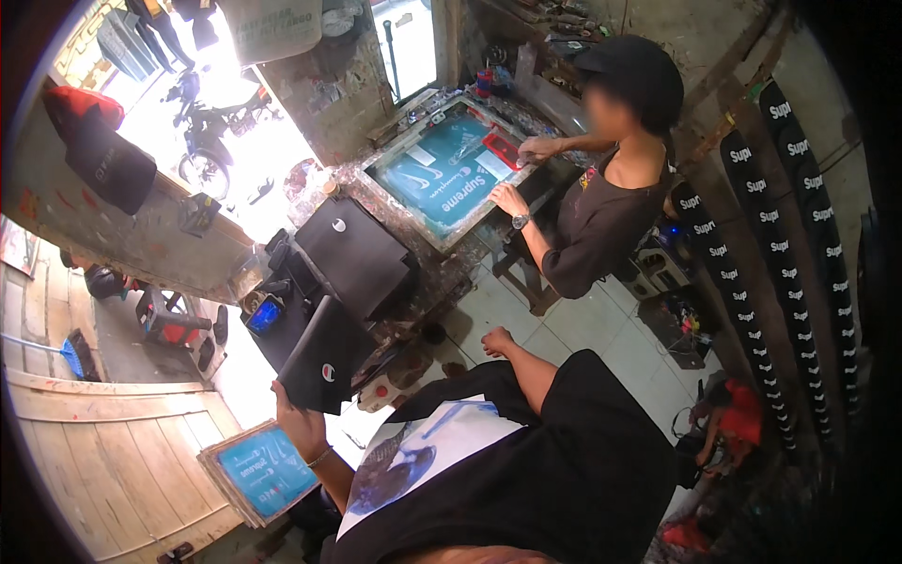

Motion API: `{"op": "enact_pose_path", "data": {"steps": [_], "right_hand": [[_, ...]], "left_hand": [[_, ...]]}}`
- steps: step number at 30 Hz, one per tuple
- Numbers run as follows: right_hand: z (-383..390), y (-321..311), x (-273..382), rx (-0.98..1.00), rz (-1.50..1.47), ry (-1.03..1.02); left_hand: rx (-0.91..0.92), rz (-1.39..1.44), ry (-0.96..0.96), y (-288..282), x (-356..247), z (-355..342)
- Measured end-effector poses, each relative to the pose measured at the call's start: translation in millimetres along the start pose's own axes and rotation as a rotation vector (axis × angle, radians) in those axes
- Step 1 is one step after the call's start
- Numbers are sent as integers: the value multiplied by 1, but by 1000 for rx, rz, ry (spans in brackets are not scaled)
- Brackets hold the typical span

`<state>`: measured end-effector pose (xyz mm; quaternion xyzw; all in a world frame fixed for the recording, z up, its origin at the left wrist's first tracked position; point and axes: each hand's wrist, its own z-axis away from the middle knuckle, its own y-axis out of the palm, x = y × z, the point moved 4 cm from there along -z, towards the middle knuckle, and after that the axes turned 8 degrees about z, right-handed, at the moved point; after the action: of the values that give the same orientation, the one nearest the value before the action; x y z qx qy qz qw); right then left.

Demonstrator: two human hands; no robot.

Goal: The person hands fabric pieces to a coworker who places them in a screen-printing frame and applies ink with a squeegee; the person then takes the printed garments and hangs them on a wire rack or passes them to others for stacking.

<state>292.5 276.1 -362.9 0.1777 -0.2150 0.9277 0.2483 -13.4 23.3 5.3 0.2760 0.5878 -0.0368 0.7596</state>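
My left hand (303, 423) is closed on the lower edge of a black sheet (324, 362) with a small round printed emblem, held tilted at the left. Cloth or another flat material, I cannot tell. Beyond it lies a stack of similar black sheets (343, 249), the top one bearing the same kind of emblem. My right hand (496, 341) hangs over the tiled floor with its fingers curled and no object showing in them. It is apart from the table edge.
A co-worker (601, 188) in a dark cap leans over a teal printing screen (446, 174), one hand by a red tool (501, 148). Another framed screen (268, 473) stands at lower left. Long black strips (799, 254) with repeated white print hang at right. A lit blue display (266, 315) sits by the stack.
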Motion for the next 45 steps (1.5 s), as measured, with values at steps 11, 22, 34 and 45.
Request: {"op": "enact_pose_path", "data": {"steps": [11,22,34,45], "right_hand": [[12,-2,-10,-12,18,42],[-3,11,-7,-7,117,18],[-16,25,-18,80,143,54],[7,13,8,82,90,38]], "left_hand": [[109,-528,239,-2,-1,5],[-15,-127,121,-13,-2,8],[-50,-545,264,3,-30,23],[-28,-670,317,-13,-30,23]]}}
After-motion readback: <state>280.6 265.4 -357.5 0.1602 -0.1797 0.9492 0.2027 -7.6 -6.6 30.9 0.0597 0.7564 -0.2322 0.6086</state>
